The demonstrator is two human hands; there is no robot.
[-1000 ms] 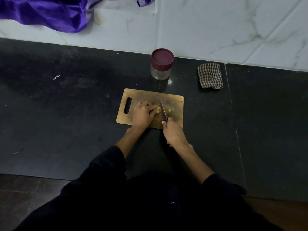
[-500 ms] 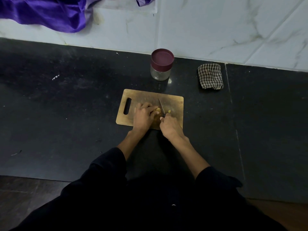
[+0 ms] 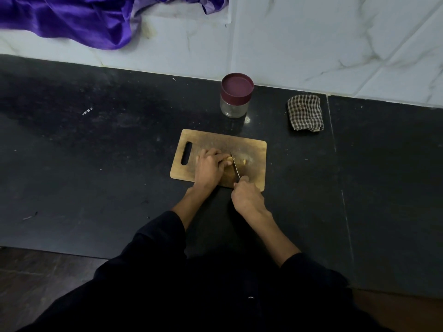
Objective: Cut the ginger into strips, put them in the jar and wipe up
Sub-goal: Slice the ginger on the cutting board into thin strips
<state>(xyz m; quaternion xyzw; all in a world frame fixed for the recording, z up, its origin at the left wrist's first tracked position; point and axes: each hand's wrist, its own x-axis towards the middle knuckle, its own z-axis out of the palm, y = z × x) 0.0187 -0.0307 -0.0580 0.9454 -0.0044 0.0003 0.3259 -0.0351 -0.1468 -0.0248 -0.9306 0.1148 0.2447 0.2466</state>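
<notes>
You are in the cutting step. Your left hand point(image 3: 209, 167) curls its fingers over the ginger point(image 3: 229, 159) and pins it to the cutting board point(image 3: 249, 146), near the board's middle. Your right hand point(image 3: 247, 196) is wrapped round the handle of the knife point(image 3: 235, 166), whose blade runs from your fist away toward the wall, leaning slightly left, its tip right beside your left fingertips. A small cut piece point(image 3: 243, 161) lies just right of the blade.

To do this well, I judge you should keep the left fingertips tucked back so the knuckles, not the tips, face the blade. Draw the knife through rather than pressing straight down, and take thin slices so they come off as strips.

Most of the ginger is hidden under your fingers, so I cannot tell its long axis for sure. The end that shows points right, toward the blade, which suggests it lies left to right across the board, with the knife crossing it.

The jar point(image 3: 236, 97) stands on the desk point(image 3: 96, 164) just beyond the board, its lid still on. The checked cloth point(image 3: 305, 112) lies folded to the right, near the wall, apart from the board.
</notes>
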